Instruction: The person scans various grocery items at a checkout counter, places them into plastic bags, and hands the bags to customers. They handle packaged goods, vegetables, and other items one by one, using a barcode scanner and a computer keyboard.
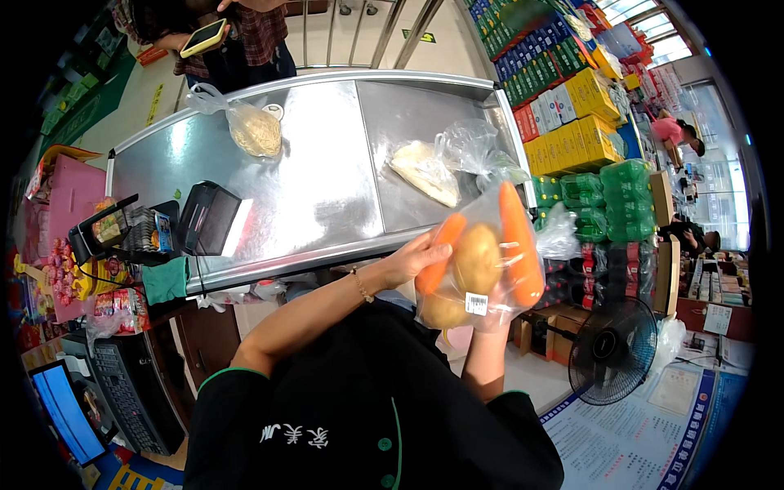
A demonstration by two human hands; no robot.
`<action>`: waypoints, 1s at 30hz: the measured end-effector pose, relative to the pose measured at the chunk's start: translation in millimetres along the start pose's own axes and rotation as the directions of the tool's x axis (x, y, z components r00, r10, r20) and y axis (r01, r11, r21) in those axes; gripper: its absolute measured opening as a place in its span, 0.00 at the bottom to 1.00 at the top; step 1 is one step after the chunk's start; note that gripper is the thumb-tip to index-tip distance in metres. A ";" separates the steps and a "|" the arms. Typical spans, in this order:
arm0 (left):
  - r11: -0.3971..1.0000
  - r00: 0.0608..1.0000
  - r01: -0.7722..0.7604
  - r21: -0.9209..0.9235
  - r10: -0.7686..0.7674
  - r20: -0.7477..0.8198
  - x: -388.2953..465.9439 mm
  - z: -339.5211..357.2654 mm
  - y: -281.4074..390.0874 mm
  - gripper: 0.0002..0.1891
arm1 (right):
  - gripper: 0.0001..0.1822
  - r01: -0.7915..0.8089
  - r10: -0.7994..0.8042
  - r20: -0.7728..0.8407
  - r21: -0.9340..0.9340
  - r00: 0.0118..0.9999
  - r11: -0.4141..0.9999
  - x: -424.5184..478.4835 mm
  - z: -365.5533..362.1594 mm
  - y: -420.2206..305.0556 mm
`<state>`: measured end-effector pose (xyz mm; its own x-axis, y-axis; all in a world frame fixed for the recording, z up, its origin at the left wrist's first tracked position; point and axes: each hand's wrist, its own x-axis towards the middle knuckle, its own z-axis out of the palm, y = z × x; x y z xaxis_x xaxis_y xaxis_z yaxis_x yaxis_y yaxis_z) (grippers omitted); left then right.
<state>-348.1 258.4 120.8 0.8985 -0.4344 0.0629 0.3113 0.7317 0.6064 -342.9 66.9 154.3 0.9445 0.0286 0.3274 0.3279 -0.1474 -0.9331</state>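
A clear plastic bag [487,245] of carrots and potatoes is held up in front of my chest, over the counter's near right side. My left hand [422,257] pinches its left side, thumb in front over a carrot [446,248]. Behind the bag's lower end, my right hand [493,321] holds it; its fingers are mostly hidden by the contents. A larger carrot [519,251] stands on the right, with a potato [478,257] between the two. A white barcode label [476,304] sticks to the front of the bag.
A steel checkout counter [312,165] bears a tied bag of noodle-like food [254,130], a bag of pale food [429,171] and a black scanner [211,217]. Across it, a person holds a phone [204,38]. A fan [612,350] and drink packs [625,199] stand right; a keyboard [122,392] left.
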 end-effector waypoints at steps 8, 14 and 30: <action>0.986 0.977 0.020 0.168 0.017 -0.213 -35.2 -12.2 3.1 0.37 | 0.36 0.166 -0.168 0.158 0.030 0.973 0.986 -4.9 53.0 -20.2; 0.998 0.856 0.051 -0.035 -0.062 -0.513 -101.3 -53.3 19.3 0.34 | 0.25 0.025 -0.007 0.312 -0.052 0.950 0.998 -11.4 120.9 -10.4; 0.955 0.862 -0.226 -0.191 0.105 -0.496 -305.5 -160.0 61.2 0.26 | 0.20 -0.807 0.530 0.846 0.277 -0.051 -0.521 -71.6 329.6 47.9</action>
<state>-554.0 520.0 11.9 0.9606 -0.0370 -0.2754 0.1531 0.8976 0.4133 -387.7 383.7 37.2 0.1436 0.7571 -0.6373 -0.9273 0.3279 0.1806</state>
